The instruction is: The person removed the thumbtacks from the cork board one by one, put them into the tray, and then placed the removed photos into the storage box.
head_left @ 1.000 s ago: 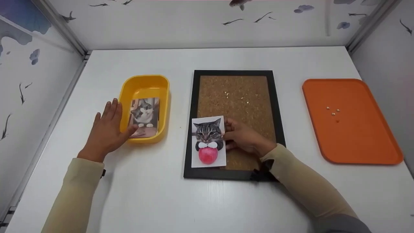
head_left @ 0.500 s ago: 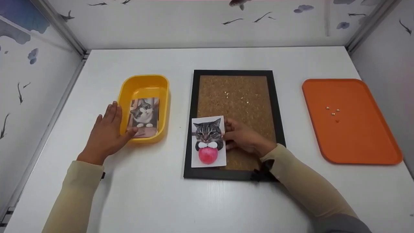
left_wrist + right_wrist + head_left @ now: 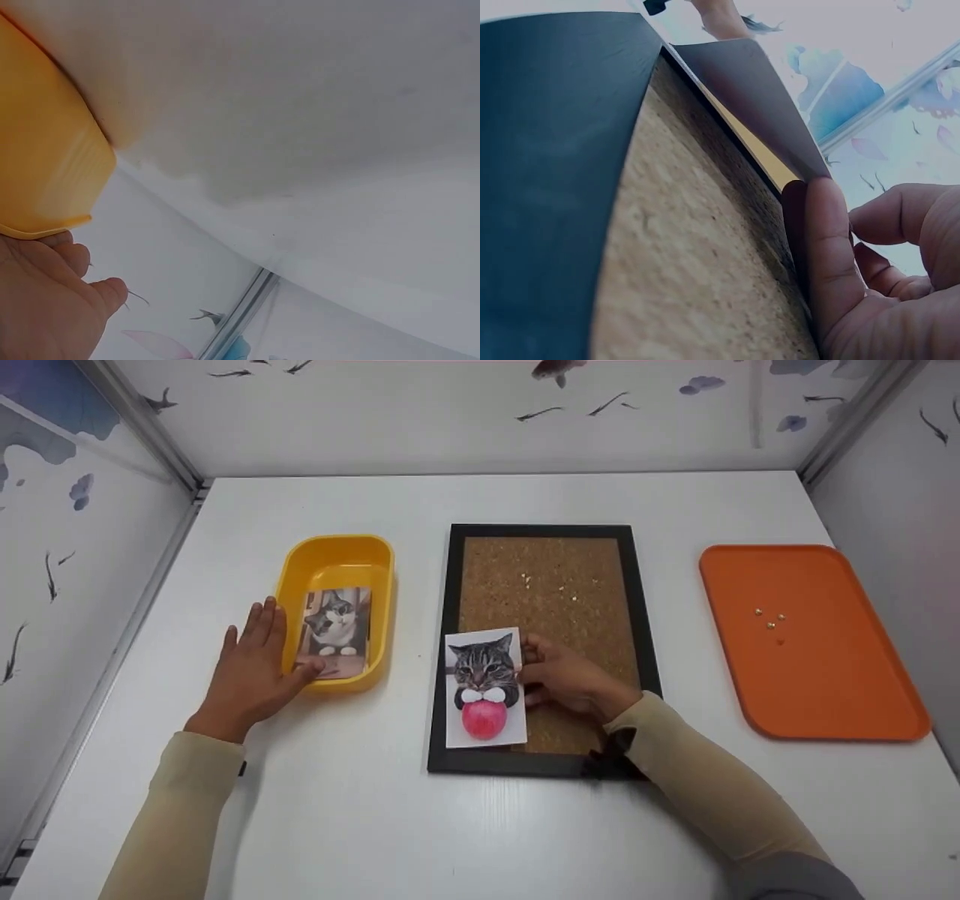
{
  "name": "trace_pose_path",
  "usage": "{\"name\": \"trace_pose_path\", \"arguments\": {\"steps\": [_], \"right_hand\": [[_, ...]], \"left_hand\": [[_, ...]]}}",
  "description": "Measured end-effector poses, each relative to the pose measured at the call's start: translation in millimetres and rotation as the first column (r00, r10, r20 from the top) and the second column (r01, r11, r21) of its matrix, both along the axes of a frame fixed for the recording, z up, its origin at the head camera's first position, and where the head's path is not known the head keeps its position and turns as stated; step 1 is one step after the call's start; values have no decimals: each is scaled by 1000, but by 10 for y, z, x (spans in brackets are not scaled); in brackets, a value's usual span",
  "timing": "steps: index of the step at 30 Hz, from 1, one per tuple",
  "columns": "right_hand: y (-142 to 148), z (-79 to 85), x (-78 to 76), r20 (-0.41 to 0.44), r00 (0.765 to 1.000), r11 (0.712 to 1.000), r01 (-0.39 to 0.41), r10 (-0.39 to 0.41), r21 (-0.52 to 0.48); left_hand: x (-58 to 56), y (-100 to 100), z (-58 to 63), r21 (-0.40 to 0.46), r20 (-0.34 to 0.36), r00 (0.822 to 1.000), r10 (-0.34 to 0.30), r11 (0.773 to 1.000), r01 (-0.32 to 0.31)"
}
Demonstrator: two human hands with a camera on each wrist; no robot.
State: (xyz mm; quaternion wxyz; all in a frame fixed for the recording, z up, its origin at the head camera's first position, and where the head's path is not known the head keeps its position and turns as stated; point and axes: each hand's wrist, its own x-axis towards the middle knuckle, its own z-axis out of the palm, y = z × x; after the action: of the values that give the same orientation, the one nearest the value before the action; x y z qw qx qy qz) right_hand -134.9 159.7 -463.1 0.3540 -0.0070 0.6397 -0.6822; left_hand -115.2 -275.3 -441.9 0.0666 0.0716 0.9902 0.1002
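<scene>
My right hand (image 3: 566,679) pinches the right edge of a photo card (image 3: 484,690) showing a tabby cat over a pink ball. The card lies over the lower left of a black-framed cork board (image 3: 555,615). In the right wrist view the card's pale underside (image 3: 765,105) is tilted up from the board, its edge between thumb and fingers. My left hand (image 3: 251,675) rests against the left side of a yellow bin (image 3: 382,577), fingers straight and thumb over the near rim. Inside the bin lies a photo (image 3: 337,634) of a grey-and-white cat.
On the right, an orange tray (image 3: 825,682) bears several small gold tacks (image 3: 770,625). Tiny shiny specks (image 3: 526,581) show on the cork, too small to identify. White patterned panels (image 3: 450,420) wall in the back and sides of the white table (image 3: 375,810).
Almost nothing differs. My left hand has slid slightly towards me along the bin. The right hand and the card keep their place.
</scene>
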Motion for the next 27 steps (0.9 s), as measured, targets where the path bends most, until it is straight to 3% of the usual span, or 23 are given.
{"name": "trace_pose_path", "arguments": {"steps": [15, 27], "right_hand": [[-72, 184, -90, -64, 998, 999, -7, 10, 38], [-181, 348, -212, -136, 986, 989, -77, 93, 123]], "left_hand": [[-2, 11, -16, -4, -24, 999, -21, 1000, 21], [-6, 2, -48, 8, -40, 999, -23, 1000, 24]]}}
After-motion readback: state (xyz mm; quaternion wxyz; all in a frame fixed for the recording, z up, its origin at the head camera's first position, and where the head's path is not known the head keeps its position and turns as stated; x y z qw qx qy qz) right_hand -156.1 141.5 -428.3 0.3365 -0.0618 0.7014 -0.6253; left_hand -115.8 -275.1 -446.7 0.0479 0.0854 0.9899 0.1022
